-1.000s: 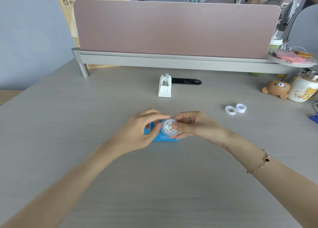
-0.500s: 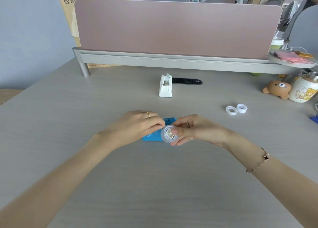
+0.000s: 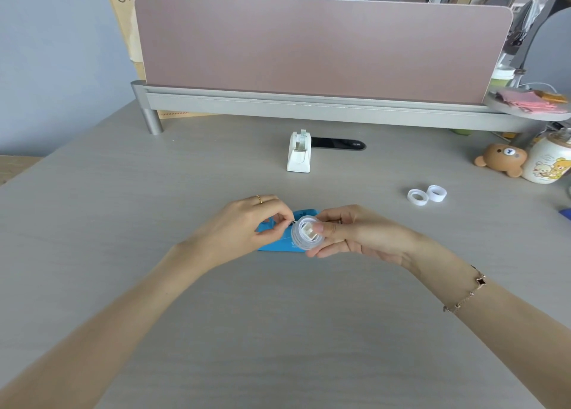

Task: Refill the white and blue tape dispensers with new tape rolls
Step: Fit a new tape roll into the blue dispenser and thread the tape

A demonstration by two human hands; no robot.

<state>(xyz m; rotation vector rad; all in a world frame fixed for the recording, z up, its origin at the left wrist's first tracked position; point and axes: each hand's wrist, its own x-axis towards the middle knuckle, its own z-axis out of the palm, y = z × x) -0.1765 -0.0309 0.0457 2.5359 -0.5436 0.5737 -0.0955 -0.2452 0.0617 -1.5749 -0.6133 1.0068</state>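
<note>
Blue plastic shows between the two hands: one blue tape dispenser [image 3: 279, 241] lies flat on the desk [image 3: 123, 211], about midway between the left and right edges and nearer the front edge than the back. Just above it, the right hand [image 3: 358, 234] grips one clear tape roll [image 3: 306, 234] on a white core, thumb across the roll's face and fingers curled beneath. The left hand [image 3: 247, 226] pinches at the roll's left rim with thumb and forefinger; what exactly sits between those fingertips is too small to tell.

One white tape dispenser [image 3: 298, 152] stands upright toward the back edge, well apart from the hands, with one black oblong object [image 3: 338, 144] lying just behind it to the right. Two small white rings [image 3: 427, 194], seemingly tape cores or rolls, sit side by side toward the right edge. Near the back right corner are one brown bear figure [image 3: 500, 159] and one white jar [image 3: 548, 161] printed with bears.

The desk is pale grey wood grain. Along its back edge runs one pink partition [image 3: 309, 44] set in a grey metal rail [image 3: 309, 107]. A cardboard box [image 3: 129, 25] stands behind the partition's left end, beside a blue-grey wall [image 3: 55, 53].
</note>
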